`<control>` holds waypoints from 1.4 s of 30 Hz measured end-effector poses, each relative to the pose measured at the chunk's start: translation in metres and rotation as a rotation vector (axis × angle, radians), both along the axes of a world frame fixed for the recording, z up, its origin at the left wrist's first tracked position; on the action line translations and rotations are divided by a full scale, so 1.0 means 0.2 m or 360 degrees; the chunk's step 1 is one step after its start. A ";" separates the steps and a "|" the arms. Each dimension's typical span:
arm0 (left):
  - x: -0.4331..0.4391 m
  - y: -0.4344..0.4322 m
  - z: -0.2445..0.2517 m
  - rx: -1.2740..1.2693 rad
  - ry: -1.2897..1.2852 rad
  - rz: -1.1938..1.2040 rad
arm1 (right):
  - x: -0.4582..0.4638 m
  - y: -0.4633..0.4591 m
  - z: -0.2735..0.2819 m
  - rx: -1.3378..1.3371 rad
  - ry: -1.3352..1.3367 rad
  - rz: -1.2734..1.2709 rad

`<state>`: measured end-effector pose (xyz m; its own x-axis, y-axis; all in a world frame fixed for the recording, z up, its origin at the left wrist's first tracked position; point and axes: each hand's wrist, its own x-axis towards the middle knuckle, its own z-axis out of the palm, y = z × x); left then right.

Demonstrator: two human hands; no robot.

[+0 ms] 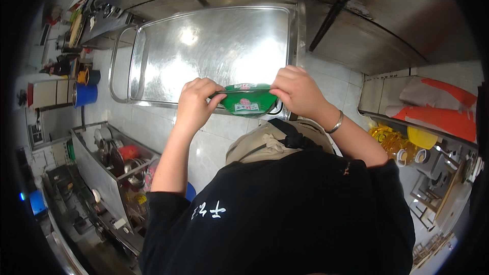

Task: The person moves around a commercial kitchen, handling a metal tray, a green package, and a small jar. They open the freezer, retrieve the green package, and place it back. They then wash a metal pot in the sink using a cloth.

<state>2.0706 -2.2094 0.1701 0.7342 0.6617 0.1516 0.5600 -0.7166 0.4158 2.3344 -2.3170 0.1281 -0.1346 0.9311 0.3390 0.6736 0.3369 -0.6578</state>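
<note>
A green plastic bag with pink and white print is stretched between my two hands, near the front edge of a shiny stainless-steel cart top. My left hand pinches one end of the bag's edge between thumb and fingers. At the other end my right hand grips the same edge, and a metal bangle circles that wrist. The bag's lower part hangs in front of my body. What is inside it cannot be told.
The cart's curved handle sticks out at the left. A steel rack with pots stands at the lower left, a blue bucket farther up. Yellow oil bottles stand at the right below a shelf with orange-and-white bags. Metal panels rise ahead.
</note>
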 end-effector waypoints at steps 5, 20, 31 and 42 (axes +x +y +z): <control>-0.02 -0.02 -0.01 -0.0039 -0.0036 0.0039 | -0.03 0.03 0.04 0.0112 -0.0110 -0.0018; -0.06 -0.01 -0.04 -0.0107 -0.0156 -0.0035 | -0.17 0.08 0.05 0.0074 -0.0172 0.0092; -0.04 0.01 -0.06 -0.0015 -0.0143 -0.0100 | -0.25 0.12 0.07 0.0129 -0.0282 0.0032; 0.00 0.01 -0.06 -0.0039 -0.0190 -0.0168 | -0.32 0.15 0.08 -0.0011 -0.0189 0.0106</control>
<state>2.0700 -2.2079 0.1573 0.7777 0.5864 0.2266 0.4277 -0.7576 0.4930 2.2700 -2.2867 0.1436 -0.2353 0.9211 0.3103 0.7232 0.3792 -0.5772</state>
